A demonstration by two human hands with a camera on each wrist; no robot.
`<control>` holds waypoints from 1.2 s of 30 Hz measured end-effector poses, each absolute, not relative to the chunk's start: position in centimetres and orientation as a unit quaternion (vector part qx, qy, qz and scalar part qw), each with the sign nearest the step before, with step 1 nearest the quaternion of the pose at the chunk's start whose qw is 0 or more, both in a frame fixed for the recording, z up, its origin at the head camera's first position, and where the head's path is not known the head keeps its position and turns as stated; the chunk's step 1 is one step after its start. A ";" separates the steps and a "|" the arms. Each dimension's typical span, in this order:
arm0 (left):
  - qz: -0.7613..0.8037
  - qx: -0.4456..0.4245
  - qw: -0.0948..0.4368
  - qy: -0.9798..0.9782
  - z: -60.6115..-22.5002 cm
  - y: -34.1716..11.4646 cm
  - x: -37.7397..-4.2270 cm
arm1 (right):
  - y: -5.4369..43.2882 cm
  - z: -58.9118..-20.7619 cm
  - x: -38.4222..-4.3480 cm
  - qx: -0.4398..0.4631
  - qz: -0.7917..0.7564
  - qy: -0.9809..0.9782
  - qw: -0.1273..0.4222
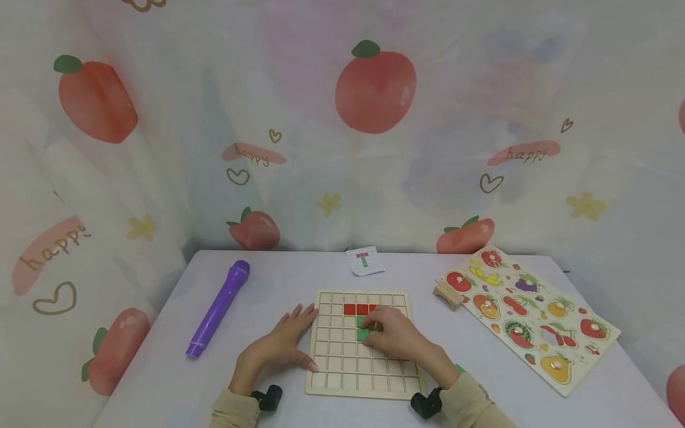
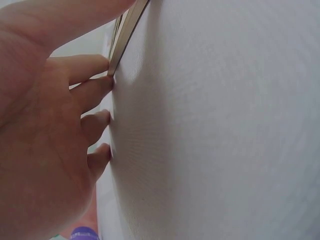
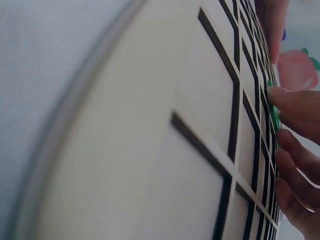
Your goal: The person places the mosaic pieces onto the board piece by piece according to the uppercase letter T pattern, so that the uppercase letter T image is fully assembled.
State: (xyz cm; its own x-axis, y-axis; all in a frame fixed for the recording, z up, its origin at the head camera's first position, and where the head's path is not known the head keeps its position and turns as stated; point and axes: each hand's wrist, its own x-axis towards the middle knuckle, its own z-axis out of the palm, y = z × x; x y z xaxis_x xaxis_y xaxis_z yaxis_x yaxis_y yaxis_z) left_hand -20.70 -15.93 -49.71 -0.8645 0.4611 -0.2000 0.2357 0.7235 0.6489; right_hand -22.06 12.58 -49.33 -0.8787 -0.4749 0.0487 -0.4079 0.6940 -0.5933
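Note:
A wooden grid board (image 1: 334,380) lies flat on the table. Three red square tiles (image 1: 349,309) sit in a row in its upper part, the rightmost partly covered by my right hand. Below the middle red one, green square tiles (image 1: 362,334) form a column. My right hand (image 1: 396,333) is over the board, its thumb and curled index finger at the lower green tile's edges, seemingly pinching it; the right wrist view shows fingertips at a green edge (image 3: 273,112). With fingers spread, my left hand (image 1: 283,342) rests along the board's left edge, fingertips and thumb touching it.
A paper card (image 1: 365,261) with a red and green T pattern lies behind the board. To the left is a purple tube-shaped marker (image 1: 219,309). On the right, a fruit puzzle board (image 1: 527,315) lies slanted beside a small wooden block (image 1: 448,294).

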 end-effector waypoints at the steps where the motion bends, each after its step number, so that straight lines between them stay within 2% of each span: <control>1: 0.320 0.191 0.177 0.911 -49.7 -15.9 -20.7 | 12.7 -49.4 -22.1 -0.242 -0.313 0.917 0.056; 9: 0.316 0.187 0.179 0.913 -50.5 -16.1 -20.9 | 14.5 -49.7 -21.8 -0.239 -0.366 0.896 0.073; 36: 0.310 0.193 0.179 0.914 -50.4 -16.1 -21.1 | 22.9 -48.6 -17.6 -0.223 -0.332 0.916 0.002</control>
